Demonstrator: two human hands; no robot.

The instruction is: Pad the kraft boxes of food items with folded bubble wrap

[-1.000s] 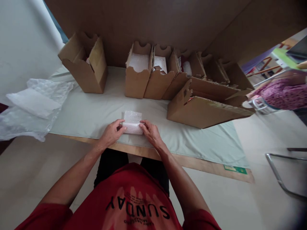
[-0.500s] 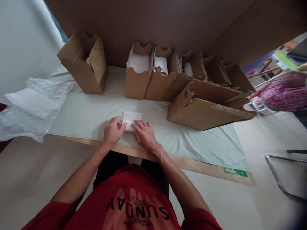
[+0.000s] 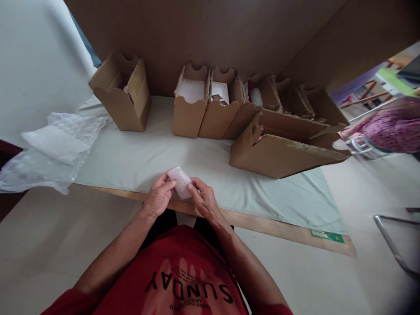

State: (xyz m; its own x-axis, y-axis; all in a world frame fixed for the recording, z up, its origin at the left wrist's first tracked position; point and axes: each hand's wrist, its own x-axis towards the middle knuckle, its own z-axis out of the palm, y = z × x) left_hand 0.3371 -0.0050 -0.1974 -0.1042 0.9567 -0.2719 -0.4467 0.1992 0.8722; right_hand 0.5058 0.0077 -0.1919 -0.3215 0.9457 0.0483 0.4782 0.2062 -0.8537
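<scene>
Between my two hands is a small white bubble-wrap packet (image 3: 180, 181), tilted and held up near the front edge of the table. My left hand (image 3: 160, 192) grips its left end, thumb on top and fingers underneath. On the other end, my right hand (image 3: 202, 197) pinches the packet between thumb and fingers. Whatever is inside the wrap cannot be made out.
A green cloth (image 3: 131, 162) covers the table. At the back stand several cardboard boxes (image 3: 188, 116), and a larger box (image 3: 278, 153) lies at the right. Loose bubble wrap (image 3: 55, 148) is at the left. Another person's purple clothing (image 3: 390, 131) shows at far right.
The packet has come up off the cloth, turned and moved toward me. My hands, which lay at and on it, now grip both ends.
</scene>
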